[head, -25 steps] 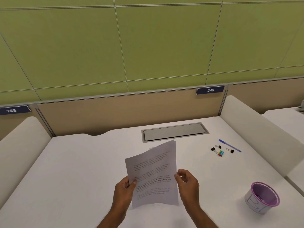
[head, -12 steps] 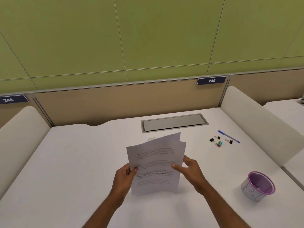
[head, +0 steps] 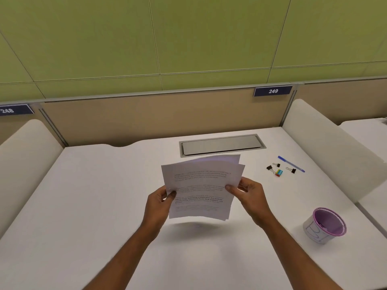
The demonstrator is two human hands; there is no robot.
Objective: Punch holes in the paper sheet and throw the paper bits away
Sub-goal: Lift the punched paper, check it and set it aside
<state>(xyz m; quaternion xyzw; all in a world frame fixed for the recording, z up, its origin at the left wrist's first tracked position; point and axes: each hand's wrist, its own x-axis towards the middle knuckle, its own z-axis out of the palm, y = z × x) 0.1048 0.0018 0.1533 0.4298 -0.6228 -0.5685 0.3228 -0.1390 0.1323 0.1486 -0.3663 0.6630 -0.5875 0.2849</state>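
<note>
Above desk point(head: 83, 195): fanned white printed sheets point(head: 201, 185), left hand point(head: 158, 206), right hand point(head: 251, 195) fingers pinching side edges.

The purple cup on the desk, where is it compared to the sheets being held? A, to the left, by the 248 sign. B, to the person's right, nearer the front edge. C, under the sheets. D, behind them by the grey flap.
B: the purple cup stands on the desk right of the right hand, nearer than the sheets.
</note>
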